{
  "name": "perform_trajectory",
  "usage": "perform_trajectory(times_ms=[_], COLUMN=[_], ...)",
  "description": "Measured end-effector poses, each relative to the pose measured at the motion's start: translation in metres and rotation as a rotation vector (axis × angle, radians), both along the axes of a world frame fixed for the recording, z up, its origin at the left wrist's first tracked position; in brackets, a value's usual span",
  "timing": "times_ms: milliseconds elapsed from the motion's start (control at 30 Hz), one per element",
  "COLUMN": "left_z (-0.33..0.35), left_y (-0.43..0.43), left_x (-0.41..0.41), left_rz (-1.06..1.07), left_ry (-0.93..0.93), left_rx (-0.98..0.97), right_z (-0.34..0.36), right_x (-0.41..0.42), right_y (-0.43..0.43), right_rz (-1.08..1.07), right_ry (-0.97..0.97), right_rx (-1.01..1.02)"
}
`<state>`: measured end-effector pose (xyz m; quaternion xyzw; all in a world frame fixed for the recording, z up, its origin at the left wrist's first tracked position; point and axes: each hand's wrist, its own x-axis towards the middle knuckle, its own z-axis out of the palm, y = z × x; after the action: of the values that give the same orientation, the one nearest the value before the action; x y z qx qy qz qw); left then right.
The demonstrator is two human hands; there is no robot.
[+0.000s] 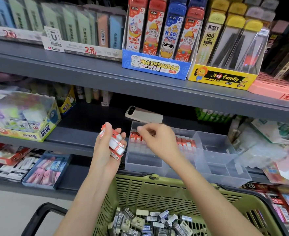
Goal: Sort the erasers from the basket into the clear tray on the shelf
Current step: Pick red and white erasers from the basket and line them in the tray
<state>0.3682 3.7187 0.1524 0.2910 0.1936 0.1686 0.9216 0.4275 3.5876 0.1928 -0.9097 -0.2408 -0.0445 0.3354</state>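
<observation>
The left hand (102, 150) is gripping red-and-white erasers (116, 144); the right hand (159, 142) is hovering over the clear tray (217, 160), its grip too blurred to tell.

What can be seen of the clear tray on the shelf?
The clear tray looks like transparent plastic, divided by clear walls into several compartments. It sits at the front of the dark shelf, above the green basket. Red-and-white erasers stand in rows in its rear left and middle compartments; the others look empty. The right hand hovers over its left side.
</observation>
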Motion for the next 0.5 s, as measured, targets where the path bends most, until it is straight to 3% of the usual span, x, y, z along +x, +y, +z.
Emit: perform_trajectory(times_ms=[67,200,333,500], left_z=[0.000,0.003,0.003,0.009], left_y=[0.000,-0.001,-0.002,-0.008], left_x=[-0.001,-0.005,-0.006,-0.006], left_rz=[-0.001,-0.037,-0.007,-0.051], left_ry=[0.010,0.041,0.067,0.052], left_rx=[-0.005,-0.014,-0.004,0.002], right_z=[0.006,-0.004,-0.011,-0.001], right_x=[-0.027,-0.056,-0.061,-0.057], right_y=[0.005,0.018,0.022,0.003], right_rz=[0.137,0.196,0.156,0.132], right_ry=[0.053,-0.100,-0.124,0.122], right_rx=[0.155,0.027,0.090,0.528])
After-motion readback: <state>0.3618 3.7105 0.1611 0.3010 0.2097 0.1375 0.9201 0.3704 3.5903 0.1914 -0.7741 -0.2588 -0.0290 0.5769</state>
